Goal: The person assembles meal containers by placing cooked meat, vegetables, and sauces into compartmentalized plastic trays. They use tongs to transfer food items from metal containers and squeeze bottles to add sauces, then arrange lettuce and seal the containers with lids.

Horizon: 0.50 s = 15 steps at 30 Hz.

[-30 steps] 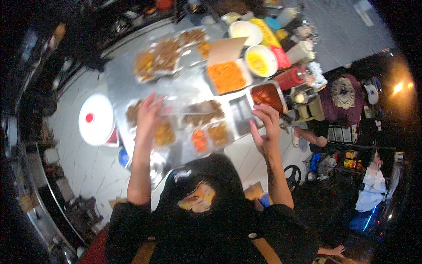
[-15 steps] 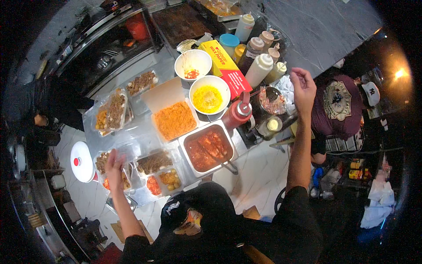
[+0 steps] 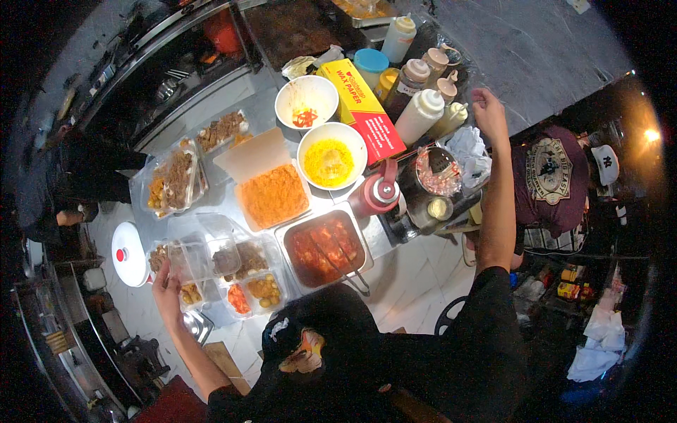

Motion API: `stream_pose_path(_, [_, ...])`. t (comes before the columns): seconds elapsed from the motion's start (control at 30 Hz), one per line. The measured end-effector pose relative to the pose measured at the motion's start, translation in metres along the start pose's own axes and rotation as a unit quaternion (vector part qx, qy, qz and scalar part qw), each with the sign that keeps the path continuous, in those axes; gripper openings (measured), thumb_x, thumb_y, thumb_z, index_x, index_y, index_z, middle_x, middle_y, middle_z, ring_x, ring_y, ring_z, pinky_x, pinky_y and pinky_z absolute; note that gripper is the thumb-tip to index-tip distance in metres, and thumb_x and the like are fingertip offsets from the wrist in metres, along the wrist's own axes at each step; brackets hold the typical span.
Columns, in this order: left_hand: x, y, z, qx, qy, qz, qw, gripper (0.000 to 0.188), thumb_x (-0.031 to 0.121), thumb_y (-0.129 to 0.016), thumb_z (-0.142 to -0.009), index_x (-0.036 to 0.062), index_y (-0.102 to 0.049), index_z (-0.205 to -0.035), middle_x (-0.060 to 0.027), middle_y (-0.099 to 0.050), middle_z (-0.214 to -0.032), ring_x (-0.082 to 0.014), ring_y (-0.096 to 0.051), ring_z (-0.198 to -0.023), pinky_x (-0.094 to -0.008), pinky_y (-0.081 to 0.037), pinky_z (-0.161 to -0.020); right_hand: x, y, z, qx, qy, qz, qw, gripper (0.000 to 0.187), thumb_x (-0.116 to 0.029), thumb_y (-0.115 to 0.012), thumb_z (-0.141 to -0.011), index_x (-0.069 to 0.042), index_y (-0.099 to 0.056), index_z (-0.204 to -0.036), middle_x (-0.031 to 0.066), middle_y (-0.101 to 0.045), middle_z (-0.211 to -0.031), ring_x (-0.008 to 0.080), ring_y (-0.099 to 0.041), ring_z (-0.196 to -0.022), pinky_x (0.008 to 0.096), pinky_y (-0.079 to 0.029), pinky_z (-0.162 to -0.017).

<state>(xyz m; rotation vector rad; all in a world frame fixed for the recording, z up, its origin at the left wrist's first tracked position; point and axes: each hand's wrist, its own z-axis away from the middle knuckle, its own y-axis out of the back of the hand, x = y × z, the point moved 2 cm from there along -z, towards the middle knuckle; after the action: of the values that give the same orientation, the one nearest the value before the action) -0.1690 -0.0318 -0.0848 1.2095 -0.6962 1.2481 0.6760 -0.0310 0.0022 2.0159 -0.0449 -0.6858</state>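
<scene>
At the left, a bare left hand (image 3: pixel 167 287), low beside the near left side of a clear plastic compartment tray (image 3: pixel 205 299) with brown meat and golden chunks. Wrist nearly straight, fingers forward and partly bent, thumb toward the tray; forearm on a slant, up and leftward from a short black sleeve. Just beyond the fingertips, a flat, transparent plastic lid-like piece (image 3: pixel 187 255) over the same tray. Firm grip or mere touch: cannot tell.

At the right, a bare right hand (image 3: pixel 489 116) at the end of a long, outstretched arm, well apart from the left one and farther forward. Forearm nearly upright in the view, wrist slightly bent to the left, fingers loosely curled, back of the hand partly toward the camera. Contents of the curl: hidden, cannot tell. Nearest to it, a crumpled, translucent white plastic wrap (image 3: pixel 469 151) and, farther left, a white plastic squeeze bottle (image 3: pixel 421 116).

Between the two arms, on a shiny metal table (image 3: pixel 217 199): a second clear tray (image 3: pixel 282 282) with meat, orange shreds and golden chunks; an open cardboard carton (image 3: pixel 247 158) of orange shreds; a rectangular steel pan (image 3: pixel 283 255) of red sauce; a round white bowl (image 3: pixel 357 146) of yellow food.
</scene>
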Motion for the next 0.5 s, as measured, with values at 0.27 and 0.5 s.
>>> stream_pose_path(0.27, [0.023, -0.014, 0.003, -0.015, -0.052, -0.107, 0.993, 0.045, 0.000, -0.056, -0.095, -0.0040, -0.057, -0.139, -0.0177, -0.066, -0.130, -0.0217, -0.063, -0.117, -0.0310, -0.048, -0.097, -0.095, 0.014, 0.000, 0.051, 0.038, -0.169, 0.984, 0.021, -0.010, -0.062, -0.095, 0.000, -0.069, -0.113, 0.0114, -0.074, -0.104, 0.0143, -0.069, -0.098, 0.0315, -0.054, -0.088])
stream_pose_path(0.5, [0.023, -0.009, 0.018, 0.015, -0.077, -0.193, 0.978, 0.047, -0.002, -0.054, -0.090, -0.0022, -0.060, -0.137, -0.0176, -0.066, -0.132, -0.0224, -0.062, -0.121, -0.0331, -0.048, -0.102, -0.213, -0.096, -0.080, -0.191, 0.280, -0.011, 0.941, 0.032, -0.011, -0.065, -0.090, 0.002, -0.065, -0.118, 0.0200, -0.071, -0.117, 0.0328, -0.070, -0.101, 0.0412, -0.053, -0.092])
